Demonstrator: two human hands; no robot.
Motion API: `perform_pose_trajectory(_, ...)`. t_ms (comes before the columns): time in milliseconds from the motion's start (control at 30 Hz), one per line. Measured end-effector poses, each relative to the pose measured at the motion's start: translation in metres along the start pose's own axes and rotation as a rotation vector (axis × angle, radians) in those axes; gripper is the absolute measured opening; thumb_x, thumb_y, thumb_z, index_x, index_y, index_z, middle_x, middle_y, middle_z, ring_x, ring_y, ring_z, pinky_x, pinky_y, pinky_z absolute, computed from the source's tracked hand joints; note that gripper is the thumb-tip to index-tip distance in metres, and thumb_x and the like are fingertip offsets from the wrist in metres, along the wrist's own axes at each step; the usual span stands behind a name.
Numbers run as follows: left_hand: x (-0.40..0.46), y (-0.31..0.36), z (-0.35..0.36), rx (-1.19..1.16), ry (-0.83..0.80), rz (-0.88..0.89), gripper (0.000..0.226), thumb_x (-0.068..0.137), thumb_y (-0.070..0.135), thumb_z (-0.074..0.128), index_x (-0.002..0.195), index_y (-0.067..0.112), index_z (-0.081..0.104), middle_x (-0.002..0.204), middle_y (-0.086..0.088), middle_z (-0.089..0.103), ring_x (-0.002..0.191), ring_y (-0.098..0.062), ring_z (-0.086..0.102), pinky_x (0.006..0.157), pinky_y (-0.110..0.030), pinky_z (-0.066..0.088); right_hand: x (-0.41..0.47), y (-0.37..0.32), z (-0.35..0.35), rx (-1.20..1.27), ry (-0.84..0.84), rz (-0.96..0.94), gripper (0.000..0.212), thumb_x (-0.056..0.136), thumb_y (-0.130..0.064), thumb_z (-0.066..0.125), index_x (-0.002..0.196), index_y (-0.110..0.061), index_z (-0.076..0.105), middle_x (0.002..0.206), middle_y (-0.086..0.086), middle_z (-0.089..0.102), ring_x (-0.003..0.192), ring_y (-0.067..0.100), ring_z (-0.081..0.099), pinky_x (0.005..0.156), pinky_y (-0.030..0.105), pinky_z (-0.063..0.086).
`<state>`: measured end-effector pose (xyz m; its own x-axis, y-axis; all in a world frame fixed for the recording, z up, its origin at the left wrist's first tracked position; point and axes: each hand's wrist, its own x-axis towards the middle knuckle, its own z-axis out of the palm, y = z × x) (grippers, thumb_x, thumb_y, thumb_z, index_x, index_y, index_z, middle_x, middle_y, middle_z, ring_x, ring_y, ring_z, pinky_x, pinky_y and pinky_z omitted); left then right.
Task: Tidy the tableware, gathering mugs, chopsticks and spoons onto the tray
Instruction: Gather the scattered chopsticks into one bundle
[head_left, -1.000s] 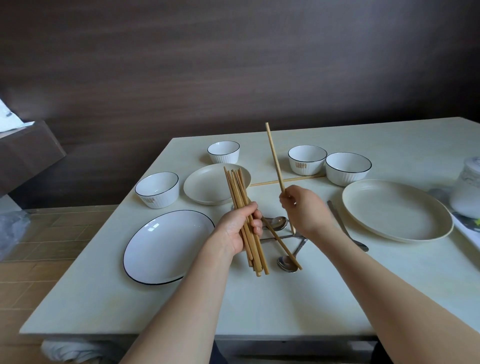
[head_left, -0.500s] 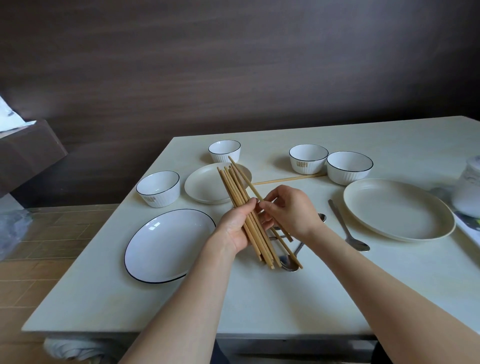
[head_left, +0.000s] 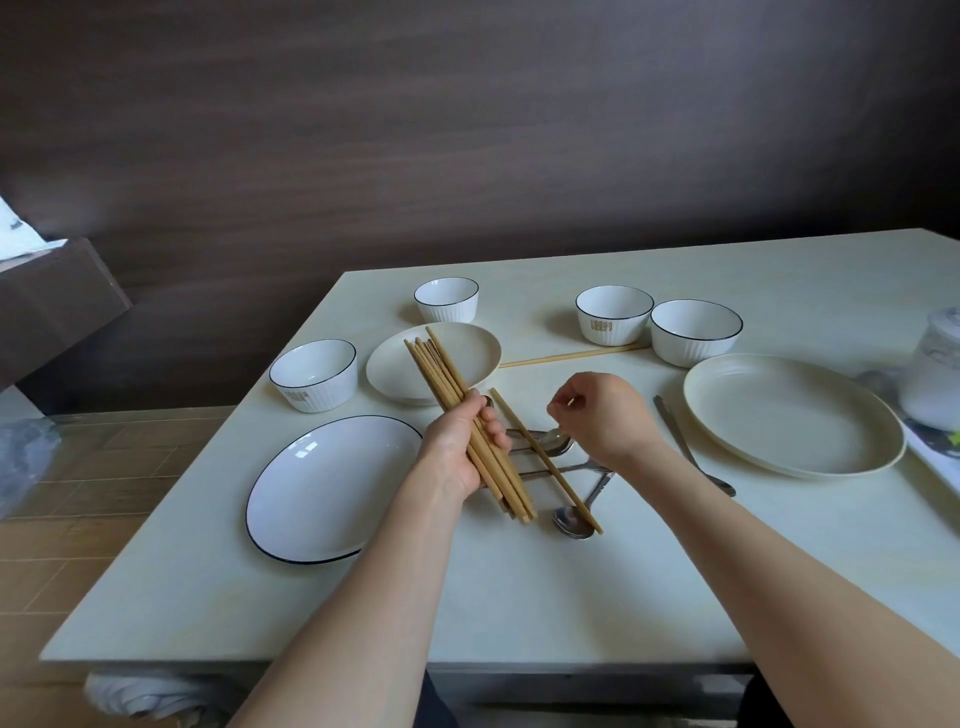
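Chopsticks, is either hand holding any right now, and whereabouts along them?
The left hand grips the bundle of chopsticks around its lower half, ends sticking out both sides. The right hand holds nothing.

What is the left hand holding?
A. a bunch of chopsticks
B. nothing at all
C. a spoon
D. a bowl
A: the left hand has its fingers wrapped round a bunch of chopsticks, while the spoons lie on the table and the bowls stand untouched.
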<state>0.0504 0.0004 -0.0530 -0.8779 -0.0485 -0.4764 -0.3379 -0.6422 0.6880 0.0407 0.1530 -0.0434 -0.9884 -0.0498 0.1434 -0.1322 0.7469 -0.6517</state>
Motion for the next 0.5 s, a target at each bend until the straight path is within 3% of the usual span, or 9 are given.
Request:
perform_pose_trajectory(133, 0.001, -0.002, 0.0, 0.074, -0.021, 0.01, 0.033, 0.095, 0.026, 0.055, 0.065, 0.016, 0.045, 0.043, 0.006, 0.039, 0.028, -0.005, 0.032, 0.033, -0.01, 0.025, -0.005, 0.002, 0.006, -0.215, -0.168, 0.066, 0.019, 0.084, -0.035, 0.061, 0.076, -0.019, 0.058, 0.071, -0.003, 0.058, 0.072, 0.018, 0.054, 0.054, 0.024, 0.037)
perform_pose_trajectory(300, 0.0, -0.002, -0.002, 0.149, 0.018, -0.005, 0.035, 0.094, 0.025, 0.056, 0.063, 0.018, 0.044, 0.036, 0.009, 0.028, 0.024, -0.005, 0.025, 0.032, -0.008, 0.02, -0.009, 0.004, 0.019, -0.363, -0.24, 0.04, 0.026, 0.081, -0.043, 0.061, 0.074, -0.019, 0.056, 0.065, -0.005, 0.05, 0.074, 0.019, 0.053, 0.048, 0.022, 0.028)
perform_pose_trajectory(433, 0.001, -0.002, -0.002, 0.118, 0.018, -0.045, 0.03, 0.096, 0.022, 0.052, 0.067, 0.018, 0.046, 0.036, 0.008, 0.032, 0.024, -0.005, 0.029, 0.032, -0.008, 0.023, -0.006, 0.006, 0.026, -0.398, -0.231, 0.039, 0.016, 0.083, -0.031, 0.056, 0.087, -0.018, 0.065, 0.069, -0.003, 0.053, 0.072, 0.023, 0.054, 0.05, 0.022, 0.032)
perform_pose_trajectory(500, 0.002, -0.002, -0.002, 0.111, 0.004, -0.068, 0.03, 0.097, 0.023, 0.051, 0.068, 0.017, 0.047, 0.038, 0.007, 0.037, 0.025, -0.005, 0.031, 0.032, -0.008, 0.027, -0.006, 0.005, 0.025, -0.387, -0.223, 0.065, 0.012, 0.082, -0.024, 0.053, 0.077, -0.017, 0.062, 0.063, -0.003, 0.049, 0.07, 0.024, 0.051, 0.049, 0.022, 0.032)
